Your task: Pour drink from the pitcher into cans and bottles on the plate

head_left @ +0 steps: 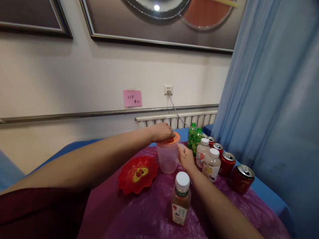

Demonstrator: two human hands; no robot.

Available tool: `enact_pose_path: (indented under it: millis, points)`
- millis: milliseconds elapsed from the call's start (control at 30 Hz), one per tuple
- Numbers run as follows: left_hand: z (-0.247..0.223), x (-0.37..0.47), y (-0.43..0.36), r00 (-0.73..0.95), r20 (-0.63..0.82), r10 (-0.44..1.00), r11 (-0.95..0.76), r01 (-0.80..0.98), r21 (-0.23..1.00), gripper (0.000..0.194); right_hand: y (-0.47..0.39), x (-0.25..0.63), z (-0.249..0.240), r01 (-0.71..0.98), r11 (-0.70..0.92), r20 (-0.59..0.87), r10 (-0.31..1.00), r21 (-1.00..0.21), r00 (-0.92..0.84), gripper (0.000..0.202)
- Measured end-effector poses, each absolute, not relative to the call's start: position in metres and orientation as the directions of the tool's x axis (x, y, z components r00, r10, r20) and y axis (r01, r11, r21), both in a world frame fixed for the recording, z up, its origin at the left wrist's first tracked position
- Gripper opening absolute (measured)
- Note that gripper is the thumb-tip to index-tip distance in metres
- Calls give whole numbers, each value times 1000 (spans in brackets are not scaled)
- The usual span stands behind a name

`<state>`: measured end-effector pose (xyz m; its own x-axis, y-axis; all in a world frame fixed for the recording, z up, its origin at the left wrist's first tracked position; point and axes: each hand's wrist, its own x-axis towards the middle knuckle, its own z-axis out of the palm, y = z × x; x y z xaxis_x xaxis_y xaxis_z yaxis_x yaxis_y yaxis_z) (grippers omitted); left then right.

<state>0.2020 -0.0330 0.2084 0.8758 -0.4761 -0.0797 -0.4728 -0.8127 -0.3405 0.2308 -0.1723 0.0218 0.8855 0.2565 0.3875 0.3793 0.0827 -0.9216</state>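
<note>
A clear plastic pitcher (168,161) with an orange lid (175,137) stands upright on the purple plastic sheet. From above, my left hand (161,132) rests on the lid, fingers bent and closed at its top. My right hand (186,157) is wrapped round the pitcher's handle on the right side. Left of the pitcher lies a red scalloped plate (124,176) with a yellow printed middle. In front of it stands a white-capped bottle (180,199) with a label. The pitcher looks see-through, and no liquid can be made out inside.
Right of my hand are two white-capped bottles (211,166), green bottles (192,136) and several red cans (241,179). A blue curtain (274,99) hangs along the right side. Behind the table are a radiator (196,119), a metal rail (99,114) and a plugged-in cord (175,109).
</note>
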Motion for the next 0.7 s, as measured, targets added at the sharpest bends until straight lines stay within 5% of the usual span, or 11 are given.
enact_pose_path:
  millis: [300,433,567,700]
  points:
    - [269,181,-5,973,85,-212,-947,-183,-264,25,-179,225,30,418,28,412,239,-908,879,57]
    - [256,117,36,992,126,-27,-971,-56,231,23,-182,224,24,389,27,382,258,-921,887,58]
    - [196,27,76,844,156,514,-521,163,838,43,-183,225,19,355,21,348,267,-934,899,61]
    - [122,-53,90,703,-157,694,-93,304,948,44,-185,224,21,339,-8,323,284,-941,903,63]
